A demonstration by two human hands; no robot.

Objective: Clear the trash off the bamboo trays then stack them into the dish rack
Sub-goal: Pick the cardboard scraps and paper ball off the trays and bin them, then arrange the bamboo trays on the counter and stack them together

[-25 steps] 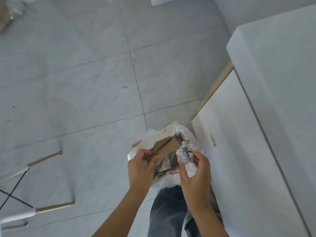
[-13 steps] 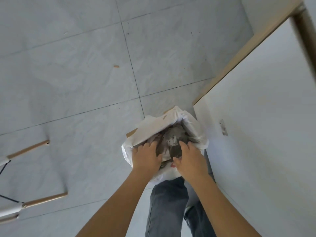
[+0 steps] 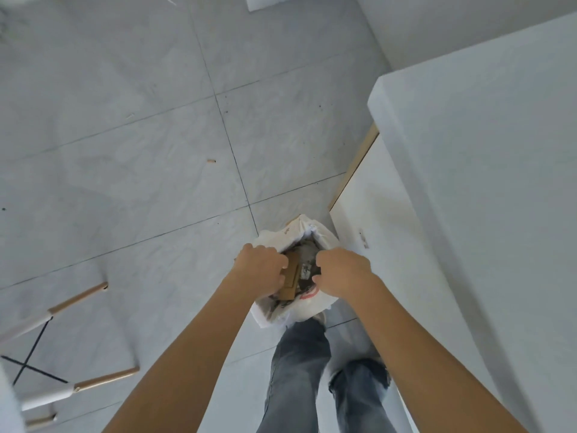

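A white plastic trash bag [image 3: 301,309] stands on the tiled floor at my feet, against a white cabinet. Its mouth is spread apart, showing a brown cardboard piece [image 3: 289,281] and crumpled grey paper [image 3: 307,264] inside. My left hand [image 3: 260,267] is curled over the bag's left rim, its fingertips touching the cardboard. My right hand [image 3: 343,271] is curled over the right rim, above a red print on the bag. No bamboo tray or dish rack is in view.
The white cabinet [image 3: 406,276] and a white countertop [image 3: 484,151] fill the right side. Wooden-tipped chair legs [image 3: 78,296] with black cross wires stand at the lower left. A small scrap [image 3: 211,161] lies on the grey floor tiles. My jeans-clad legs [image 3: 296,370] are below the bag.
A second ago my hands held the cardboard and crumpled paper over the bag. Then both pressed down inside it. Now the trash lies in the bag and my hands are at its rim.
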